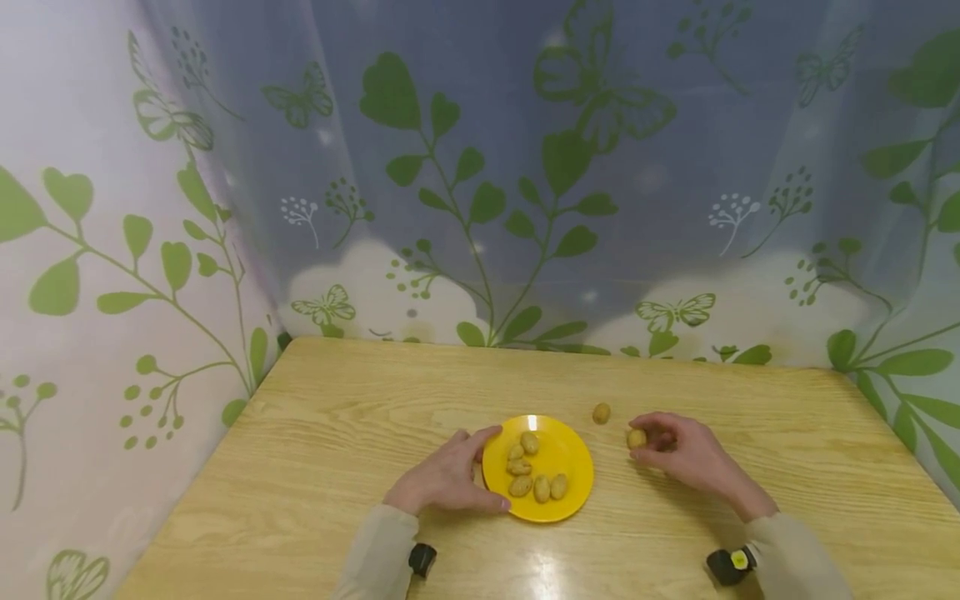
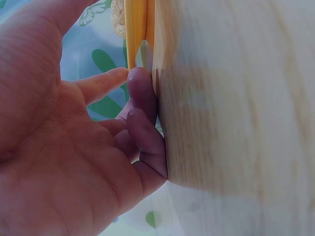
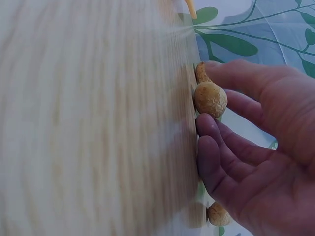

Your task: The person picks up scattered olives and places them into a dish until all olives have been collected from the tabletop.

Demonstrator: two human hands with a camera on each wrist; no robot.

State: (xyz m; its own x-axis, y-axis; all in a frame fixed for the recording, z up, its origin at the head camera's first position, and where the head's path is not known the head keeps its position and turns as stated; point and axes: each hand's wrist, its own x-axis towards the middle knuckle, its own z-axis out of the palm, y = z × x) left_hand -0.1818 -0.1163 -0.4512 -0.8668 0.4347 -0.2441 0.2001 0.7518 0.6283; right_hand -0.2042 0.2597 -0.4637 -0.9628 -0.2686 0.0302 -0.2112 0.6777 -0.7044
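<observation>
A yellow plate (image 1: 573,450) lies on the table with several small, wrinkled potatoes (image 1: 542,488) on it. My left hand (image 1: 450,479) holds the plate's left side, thumb at the near rim and fingers at the far rim. In the left wrist view, fingertips (image 2: 140,83) meet the plate's edge (image 2: 138,24) low by the tabletop. To the right of the plate, my right hand (image 1: 686,450) pinches a small potato (image 1: 637,438) between thumb and fingers, close over the table. The right wrist view shows this potato (image 3: 210,99) between thumb and fingertips.
Another potato (image 1: 602,413) lies beyond the plate's right side. One more potato (image 3: 218,214) shows below the fingers in the right wrist view. The wooden table (image 1: 300,467) ends at a patterned curtain (image 1: 465,250) at the back, with more curtain (image 1: 97,250) on the left.
</observation>
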